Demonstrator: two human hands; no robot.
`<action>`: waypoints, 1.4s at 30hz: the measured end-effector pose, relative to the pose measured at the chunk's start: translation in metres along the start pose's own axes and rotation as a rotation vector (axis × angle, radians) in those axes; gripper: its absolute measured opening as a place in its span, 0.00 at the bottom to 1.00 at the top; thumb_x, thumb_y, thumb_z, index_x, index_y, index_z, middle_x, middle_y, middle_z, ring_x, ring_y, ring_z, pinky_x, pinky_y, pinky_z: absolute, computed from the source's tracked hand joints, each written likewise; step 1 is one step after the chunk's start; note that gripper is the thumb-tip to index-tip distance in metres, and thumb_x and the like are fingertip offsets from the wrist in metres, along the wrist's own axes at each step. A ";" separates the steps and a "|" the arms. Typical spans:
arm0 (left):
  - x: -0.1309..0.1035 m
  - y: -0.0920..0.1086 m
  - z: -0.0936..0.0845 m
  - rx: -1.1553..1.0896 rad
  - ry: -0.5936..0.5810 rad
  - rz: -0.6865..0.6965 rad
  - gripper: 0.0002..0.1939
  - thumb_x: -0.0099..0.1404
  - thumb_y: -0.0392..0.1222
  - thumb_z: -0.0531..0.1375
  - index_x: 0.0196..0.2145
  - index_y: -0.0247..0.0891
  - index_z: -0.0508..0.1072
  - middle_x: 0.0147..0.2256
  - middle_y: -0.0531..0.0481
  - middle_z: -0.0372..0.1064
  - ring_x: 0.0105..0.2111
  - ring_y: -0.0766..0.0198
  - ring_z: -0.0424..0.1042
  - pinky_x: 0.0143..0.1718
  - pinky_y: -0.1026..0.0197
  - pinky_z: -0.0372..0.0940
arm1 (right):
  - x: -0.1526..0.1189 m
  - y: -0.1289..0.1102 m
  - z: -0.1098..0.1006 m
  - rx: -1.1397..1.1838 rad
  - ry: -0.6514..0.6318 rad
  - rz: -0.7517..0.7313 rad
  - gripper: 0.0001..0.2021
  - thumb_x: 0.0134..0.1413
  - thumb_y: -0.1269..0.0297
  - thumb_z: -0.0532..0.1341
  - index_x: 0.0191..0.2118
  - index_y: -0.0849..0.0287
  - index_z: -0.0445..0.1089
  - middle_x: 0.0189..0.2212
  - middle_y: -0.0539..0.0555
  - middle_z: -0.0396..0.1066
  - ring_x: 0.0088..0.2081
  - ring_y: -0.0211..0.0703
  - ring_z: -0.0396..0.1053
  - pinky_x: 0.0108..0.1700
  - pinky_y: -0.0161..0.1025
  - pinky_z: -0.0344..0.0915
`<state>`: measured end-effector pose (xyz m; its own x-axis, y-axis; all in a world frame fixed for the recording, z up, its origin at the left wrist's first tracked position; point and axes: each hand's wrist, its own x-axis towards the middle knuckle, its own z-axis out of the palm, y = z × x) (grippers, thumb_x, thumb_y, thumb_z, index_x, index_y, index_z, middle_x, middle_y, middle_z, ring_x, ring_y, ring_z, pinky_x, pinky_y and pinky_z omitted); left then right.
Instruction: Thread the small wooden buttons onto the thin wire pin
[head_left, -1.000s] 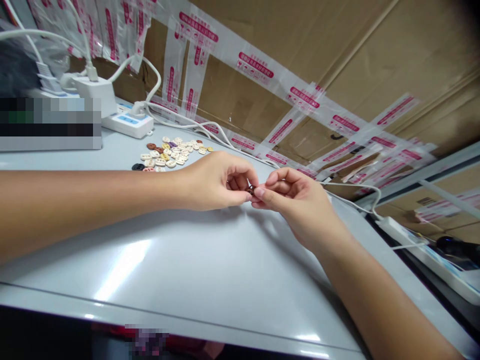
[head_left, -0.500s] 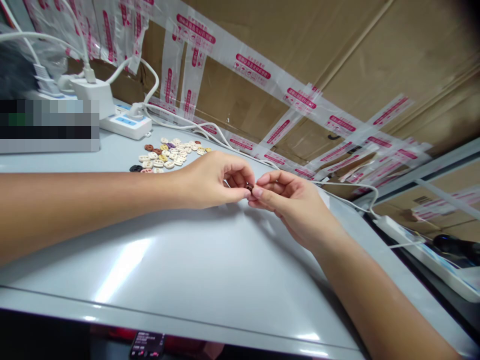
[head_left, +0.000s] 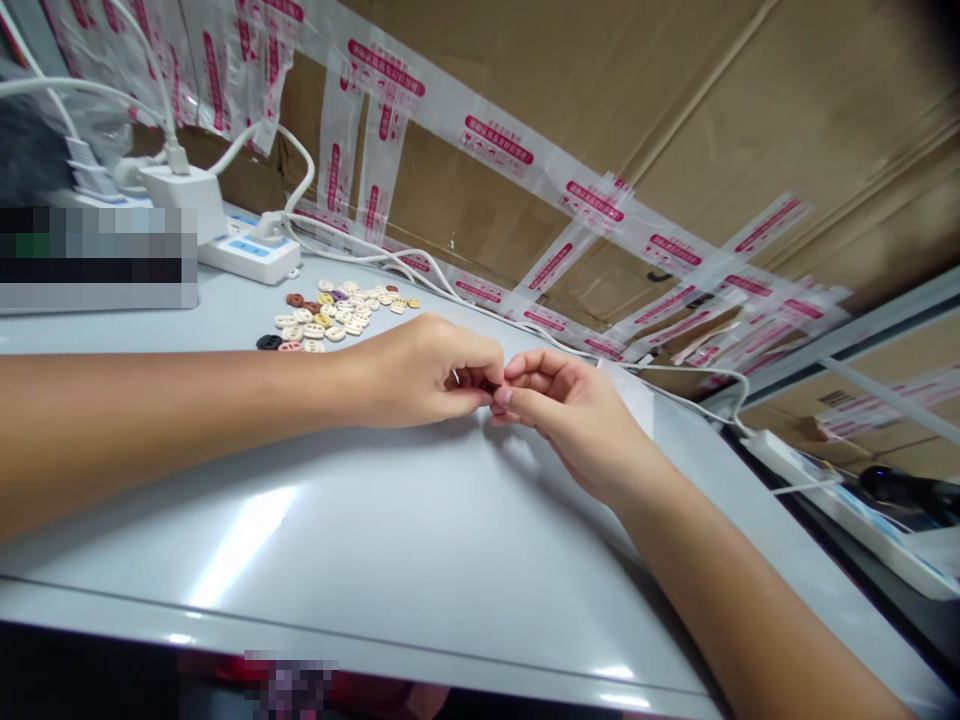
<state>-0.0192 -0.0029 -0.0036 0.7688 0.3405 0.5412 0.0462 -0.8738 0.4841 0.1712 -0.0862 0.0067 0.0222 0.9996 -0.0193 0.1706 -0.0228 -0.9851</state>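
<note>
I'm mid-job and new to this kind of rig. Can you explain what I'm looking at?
There is no machine: these are a person's bare left hand and right hand, seen from one camera worn on the head, looking forward and down. Their fingertips meet around a small dark piece, mostly hidden. On the grey table lies a cluster of button-like pieces, mostly cream. Beyond them is a white power strip; taped cardboard stands behind.
</note>
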 end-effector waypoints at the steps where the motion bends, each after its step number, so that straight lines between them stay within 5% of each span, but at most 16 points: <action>1: 0.000 0.000 0.000 0.010 -0.001 0.005 0.06 0.63 0.34 0.59 0.33 0.38 0.78 0.29 0.54 0.77 0.27 0.70 0.71 0.29 0.66 0.60 | 0.000 0.000 0.001 0.000 0.000 0.003 0.14 0.44 0.64 0.73 0.36 0.59 0.70 0.30 0.50 0.75 0.32 0.37 0.74 0.39 0.38 0.74; 6: 0.000 -0.001 0.000 0.054 -0.034 -0.024 0.08 0.62 0.36 0.60 0.38 0.39 0.78 0.32 0.54 0.77 0.29 0.69 0.71 0.31 0.66 0.60 | 0.003 0.001 0.001 -0.050 -0.026 -0.035 0.12 0.46 0.65 0.70 0.36 0.58 0.70 0.32 0.50 0.75 0.32 0.38 0.74 0.40 0.39 0.74; 9: 0.000 -0.002 -0.003 0.102 -0.039 -0.091 0.15 0.60 0.43 0.63 0.45 0.40 0.75 0.39 0.52 0.77 0.32 0.67 0.72 0.31 0.64 0.60 | 0.006 -0.006 -0.019 -0.289 0.065 -0.132 0.11 0.45 0.64 0.69 0.36 0.59 0.70 0.33 0.52 0.75 0.32 0.40 0.73 0.38 0.40 0.72; 12: 0.000 -0.004 -0.008 0.171 0.026 -0.131 0.08 0.60 0.43 0.61 0.36 0.38 0.71 0.33 0.51 0.73 0.30 0.66 0.67 0.31 0.63 0.56 | 0.000 -0.022 -0.053 -0.718 0.260 -0.228 0.11 0.44 0.65 0.67 0.36 0.59 0.73 0.33 0.53 0.76 0.33 0.42 0.73 0.37 0.40 0.68; 15: 0.000 -0.005 -0.012 0.196 0.068 -0.106 0.07 0.56 0.35 0.58 0.25 0.39 0.62 0.24 0.54 0.64 0.25 0.67 0.59 0.30 0.61 0.53 | -0.019 -0.035 -0.080 -1.012 0.304 -0.135 0.08 0.46 0.63 0.64 0.35 0.57 0.75 0.30 0.53 0.76 0.31 0.44 0.72 0.35 0.41 0.66; 21: -0.001 -0.009 -0.015 0.162 0.052 -0.052 0.09 0.53 0.33 0.56 0.23 0.40 0.57 0.24 0.54 0.62 0.25 0.66 0.58 0.30 0.59 0.51 | -0.060 -0.002 -0.076 -1.471 0.199 -0.100 0.08 0.52 0.69 0.58 0.34 0.57 0.75 0.30 0.54 0.76 0.31 0.46 0.72 0.36 0.41 0.64; 27: -0.003 -0.015 -0.011 0.142 0.028 -0.019 0.07 0.55 0.34 0.56 0.25 0.39 0.59 0.27 0.52 0.65 0.28 0.66 0.60 0.32 0.59 0.53 | -0.071 0.033 -0.078 -1.615 0.182 -0.203 0.16 0.61 0.70 0.52 0.38 0.57 0.78 0.39 0.60 0.76 0.33 0.47 0.73 0.36 0.42 0.64; 33: -0.006 -0.017 -0.010 0.145 -0.014 -0.037 0.05 0.55 0.35 0.56 0.25 0.39 0.61 0.27 0.52 0.66 0.28 0.66 0.61 0.30 0.59 0.52 | -0.062 0.037 -0.086 -1.625 0.221 -0.184 0.15 0.63 0.66 0.54 0.36 0.57 0.80 0.34 0.59 0.75 0.31 0.47 0.72 0.34 0.42 0.63; 42: -0.008 -0.017 -0.009 0.149 -0.069 -0.066 0.05 0.55 0.36 0.56 0.24 0.39 0.62 0.26 0.52 0.65 0.27 0.65 0.61 0.29 0.59 0.51 | -0.052 0.039 -0.083 -1.784 0.218 -0.058 0.18 0.65 0.67 0.50 0.50 0.62 0.76 0.37 0.61 0.75 0.34 0.50 0.72 0.33 0.42 0.61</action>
<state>-0.0323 0.0125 -0.0103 0.8028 0.3783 0.4609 0.1876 -0.8940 0.4070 0.2585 -0.1402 -0.0167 0.0693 0.9829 0.1708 0.9190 -0.1295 0.3723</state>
